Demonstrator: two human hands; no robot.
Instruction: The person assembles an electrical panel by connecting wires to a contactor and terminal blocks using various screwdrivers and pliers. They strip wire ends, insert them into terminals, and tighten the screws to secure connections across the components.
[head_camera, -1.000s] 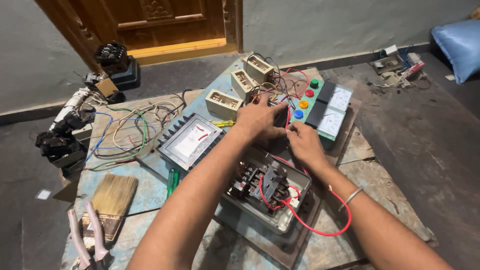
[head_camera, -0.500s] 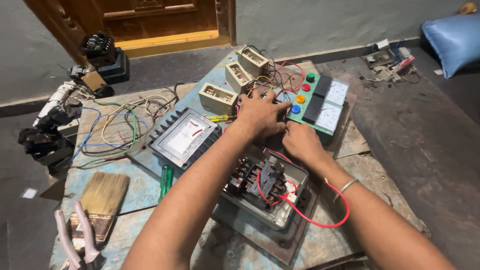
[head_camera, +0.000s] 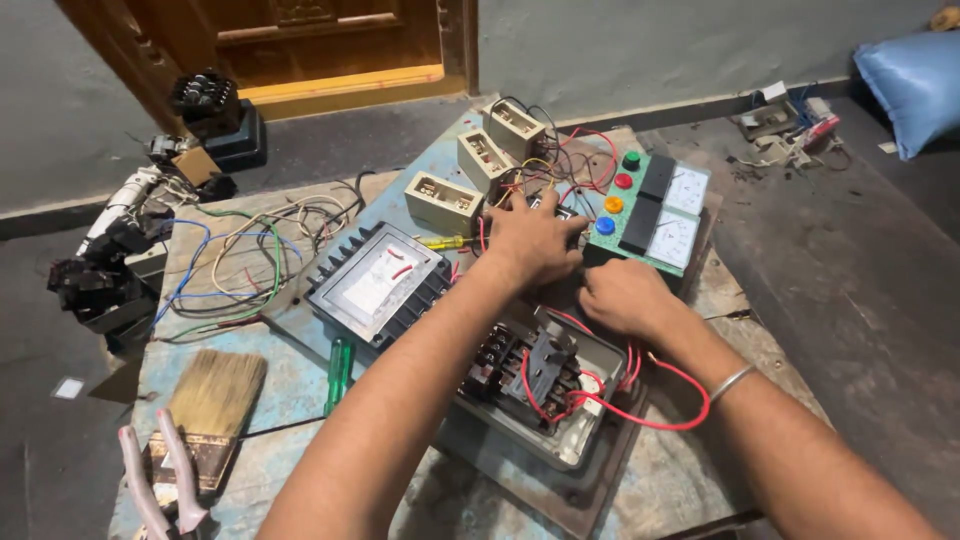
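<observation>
Your left hand (head_camera: 535, 240) lies spread with fingers wide on the tangle of wires (head_camera: 545, 180) just beside the green control panel (head_camera: 655, 215) (its coloured buttons are close to your fingertips). Your right hand (head_camera: 620, 297) is curled below the panel; what it grips I cannot tell. Near it, red wires (head_camera: 640, 420) loop from the open switch box (head_camera: 545, 385).

I see a worn blue table (head_camera: 290, 400) carrying a panel meter (head_camera: 378, 283) near its middle and a grey switch box (head_camera: 545, 385) toward the near edge. A paintbrush (head_camera: 210, 405) and pliers (head_camera: 160, 485) lie at the near left corner, loose wires (head_camera: 235, 265) along the left side, and a green button panel (head_camera: 655, 210) at the far right corner.
</observation>
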